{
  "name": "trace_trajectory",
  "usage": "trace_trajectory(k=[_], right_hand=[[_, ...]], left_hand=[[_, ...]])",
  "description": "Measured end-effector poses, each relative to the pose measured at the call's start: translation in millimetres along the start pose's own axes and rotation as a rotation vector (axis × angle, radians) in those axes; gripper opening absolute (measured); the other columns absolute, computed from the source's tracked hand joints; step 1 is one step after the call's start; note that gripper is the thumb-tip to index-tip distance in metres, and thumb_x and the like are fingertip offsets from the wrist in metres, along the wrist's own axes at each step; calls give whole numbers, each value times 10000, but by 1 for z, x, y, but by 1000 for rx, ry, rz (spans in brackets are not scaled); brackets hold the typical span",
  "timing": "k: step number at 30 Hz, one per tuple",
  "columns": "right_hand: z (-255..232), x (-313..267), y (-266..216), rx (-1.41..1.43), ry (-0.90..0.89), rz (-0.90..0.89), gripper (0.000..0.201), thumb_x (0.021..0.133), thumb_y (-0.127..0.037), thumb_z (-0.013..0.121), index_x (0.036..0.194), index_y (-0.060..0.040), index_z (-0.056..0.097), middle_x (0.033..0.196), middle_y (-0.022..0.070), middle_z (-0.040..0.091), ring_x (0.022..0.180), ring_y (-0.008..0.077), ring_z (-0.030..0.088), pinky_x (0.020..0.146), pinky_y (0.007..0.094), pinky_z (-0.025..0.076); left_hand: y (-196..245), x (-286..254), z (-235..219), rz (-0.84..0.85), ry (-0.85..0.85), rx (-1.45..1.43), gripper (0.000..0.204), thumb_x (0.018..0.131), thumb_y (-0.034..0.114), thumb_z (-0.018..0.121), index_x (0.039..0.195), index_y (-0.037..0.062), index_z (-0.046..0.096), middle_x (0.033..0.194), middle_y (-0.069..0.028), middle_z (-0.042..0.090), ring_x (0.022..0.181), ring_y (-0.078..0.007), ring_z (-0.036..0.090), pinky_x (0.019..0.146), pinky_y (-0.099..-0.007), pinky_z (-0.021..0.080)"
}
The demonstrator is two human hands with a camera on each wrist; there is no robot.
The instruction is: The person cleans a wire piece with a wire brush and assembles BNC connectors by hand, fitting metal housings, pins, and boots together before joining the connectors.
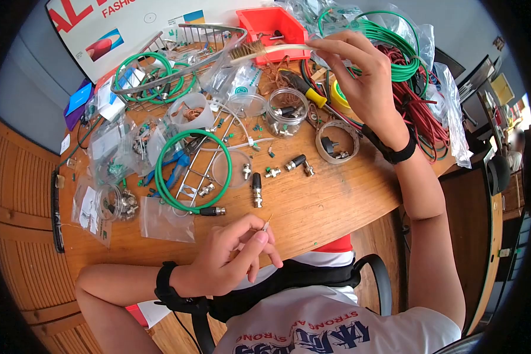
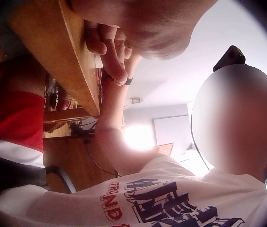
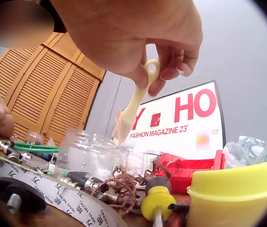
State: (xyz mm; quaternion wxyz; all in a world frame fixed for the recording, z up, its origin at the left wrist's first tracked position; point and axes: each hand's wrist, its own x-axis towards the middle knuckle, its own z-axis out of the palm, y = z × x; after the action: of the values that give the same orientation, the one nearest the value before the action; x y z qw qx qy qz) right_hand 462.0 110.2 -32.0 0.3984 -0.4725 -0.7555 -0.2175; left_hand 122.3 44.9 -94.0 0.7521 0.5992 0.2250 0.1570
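Observation:
My right hand [image 1: 363, 71] is raised over the back right of the table. It pinches the end of a brush [image 1: 277, 49] with a cream handle and brown bristles. In the right wrist view the brush's handle [image 3: 136, 101] hangs from thumb and fingers, near a clear jar. At the table's front edge my left hand [image 1: 227, 253] pinches a small metal connector pin [image 1: 266, 225] with a thin copper-coloured tip. A black-and-silver BNC connector [image 1: 257, 190] lies just beyond that hand. The left wrist view shows the left hand's fingers [image 2: 112, 64] but hides what they pinch.
A coiled green cable [image 1: 225, 177] with a connector lies left of centre. Loose connectors surround the open clear jar [image 1: 287, 112]. A tape roll [image 1: 337, 141], yellow-handled screwdriver [image 1: 316, 97], red bin [image 1: 259, 23], plastic bags and red cables [image 1: 422, 121] crowd the back and right.

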Motion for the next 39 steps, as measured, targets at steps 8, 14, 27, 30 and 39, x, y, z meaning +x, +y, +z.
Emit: trace_trajectory(k=[8, 14, 27, 30, 39], right_hand=[[0, 1, -1, -13, 103, -23, 370, 866, 50, 730, 1176, -137, 808, 966, 56, 720, 827, 239, 630, 711, 356, 509], [0, 0, 2, -76, 92, -11, 391, 844, 49, 750, 1172, -152, 816, 981, 46, 726, 821, 227, 612, 695, 350, 497], [-11, 5, 3, -217, 211, -57, 460, 803, 44, 785, 1188, -204, 817, 1039, 10, 732, 763, 205, 545, 686, 332, 490], [-14, 4, 5, -247, 218, -75, 481, 800, 41, 786, 1202, -222, 813, 1055, 3, 733, 763, 201, 542, 687, 330, 493], [-20, 12, 4, -332, 278, -103, 410, 829, 3, 824, 1191, -190, 822, 1016, 5, 729, 746, 144, 554, 656, 281, 476]], left_hand=[[0, 0, 0, 2, -1, 21, 189, 1114, 115, 463, 1045, -38, 552, 919, -99, 661, 798, -160, 759, 466, -212, 491], [-2, 1, 0, -1, 2, 24, 185, 1116, 123, 456, 1056, -31, 541, 904, -130, 722, 665, -113, 706, 462, -210, 468], [-1, 0, 1, 13, 6, 35, 186, 1118, 132, 454, 1061, -26, 532, 893, -143, 730, 661, -109, 701, 462, -210, 469], [-1, 1, 0, 13, 1, 30, 191, 1119, 133, 455, 1058, -29, 537, 892, -135, 716, 698, -121, 721, 462, -211, 475], [0, 0, 0, 7, -2, 26, 191, 1118, 129, 461, 1058, -31, 545, 891, -124, 706, 714, -122, 729, 471, -212, 480]])
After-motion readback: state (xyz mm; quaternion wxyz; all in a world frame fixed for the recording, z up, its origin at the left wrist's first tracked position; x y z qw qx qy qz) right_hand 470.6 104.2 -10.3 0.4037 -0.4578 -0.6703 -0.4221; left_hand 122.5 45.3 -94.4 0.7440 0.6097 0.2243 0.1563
